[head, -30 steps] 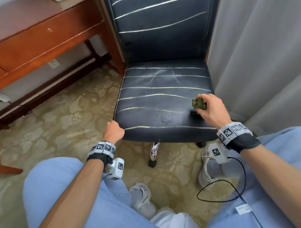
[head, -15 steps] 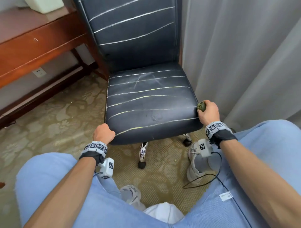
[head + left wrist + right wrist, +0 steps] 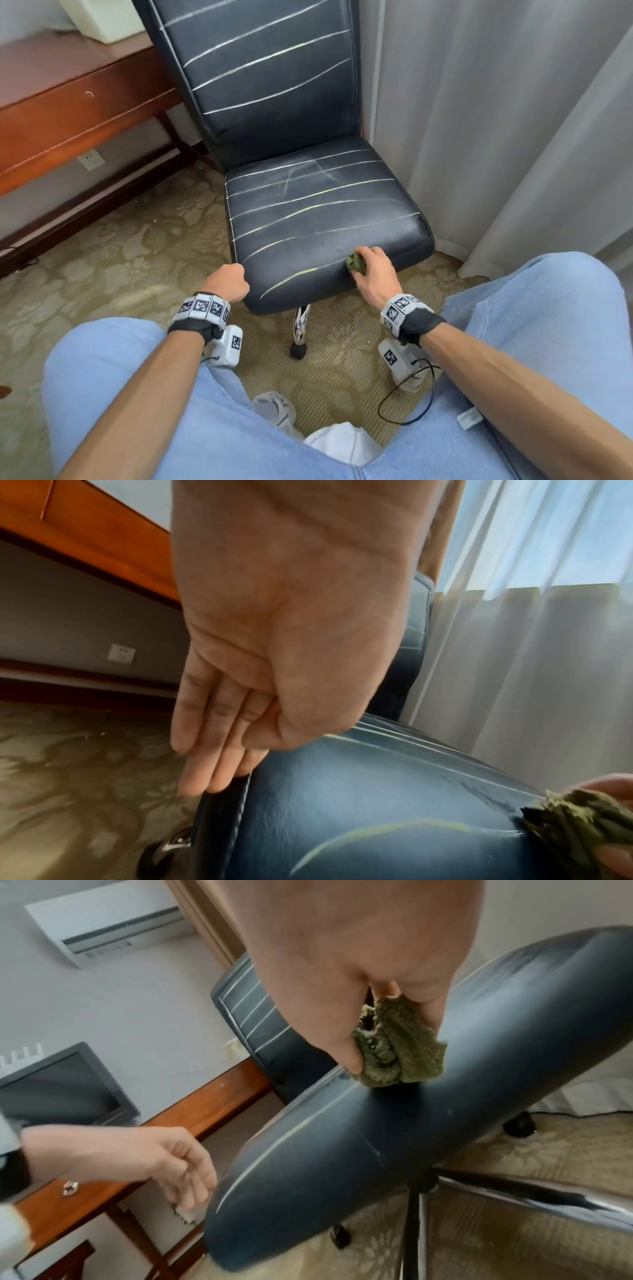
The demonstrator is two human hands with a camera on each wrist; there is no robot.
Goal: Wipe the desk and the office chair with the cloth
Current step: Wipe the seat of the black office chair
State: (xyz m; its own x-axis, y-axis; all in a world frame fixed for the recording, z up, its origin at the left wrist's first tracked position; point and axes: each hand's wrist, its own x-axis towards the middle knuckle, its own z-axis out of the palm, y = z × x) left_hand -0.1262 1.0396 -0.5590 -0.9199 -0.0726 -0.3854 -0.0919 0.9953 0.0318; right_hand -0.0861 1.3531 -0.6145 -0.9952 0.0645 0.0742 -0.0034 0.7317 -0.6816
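Note:
The dark leather office chair's seat (image 3: pixel 325 219) stands in front of my knees. My right hand (image 3: pixel 375 274) grips a bunched green cloth (image 3: pixel 355 264) and presses it onto the seat's front edge, right of the middle. In the right wrist view the cloth (image 3: pixel 394 1053) sits wadded between thumb and fingers against the leather (image 3: pixel 377 1137). My left hand (image 3: pixel 229 279) holds the seat's front-left corner. In the left wrist view its fingers (image 3: pixel 205 750) lie down over the side seam. The wooden desk (image 3: pixel 68 113) is at the left.
A grey curtain (image 3: pixel 496 137) hangs close along the chair's right side. The chrome chair leg (image 3: pixel 300 322) and my white shoes stand on the patterned carpet. A monitor (image 3: pixel 58 1088) sits on the desk, and a wall socket (image 3: pixel 89 160) is under it.
My right hand has carried the cloth off the seat's top, round the front-right corner and leftward along the front edge. The left hand has stayed at the front-left corner. My head has pulled back.

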